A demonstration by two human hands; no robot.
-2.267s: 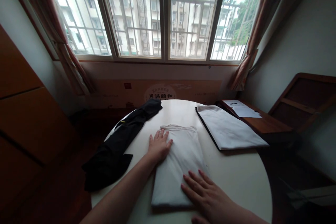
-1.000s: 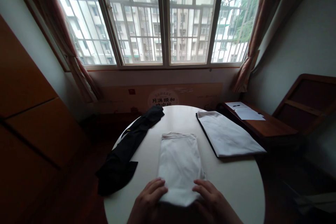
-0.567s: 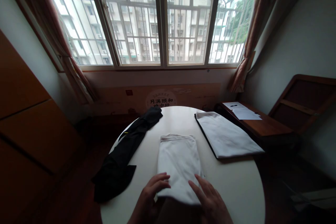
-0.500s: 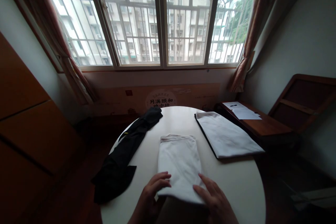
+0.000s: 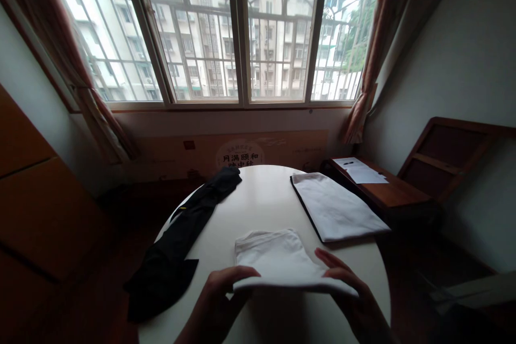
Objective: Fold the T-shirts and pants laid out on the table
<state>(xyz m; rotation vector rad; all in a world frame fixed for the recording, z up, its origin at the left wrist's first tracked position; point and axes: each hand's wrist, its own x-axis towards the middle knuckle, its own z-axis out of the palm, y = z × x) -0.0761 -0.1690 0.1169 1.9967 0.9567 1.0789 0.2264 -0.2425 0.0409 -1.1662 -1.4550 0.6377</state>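
A folded white garment [image 5: 274,255] lies at the near middle of the round white table [image 5: 258,199], its far end flat and its near edge raised off the surface. My left hand [image 5: 226,290] is closed on the left end of that raised edge, thumb on top and fingers beneath. At the right end, my right hand [image 5: 352,282] grips the same edge, with its index finger stretched out along the side. What kind of garment it is, I cannot tell.
Along the table's left side stretches a black garment [image 5: 181,247]. A larger folded white cloth with a black edge [image 5: 338,207] lies at the right. Beyond it, papers [image 5: 363,172] and a pen rest on a wooden chair seat [image 5: 403,193]. A barred window [image 5: 237,37] stands ahead.
Both hands have taken hold of the white garment's near edge and lifted it from the table. The whole view has shifted slightly, so the surroundings appear further left.
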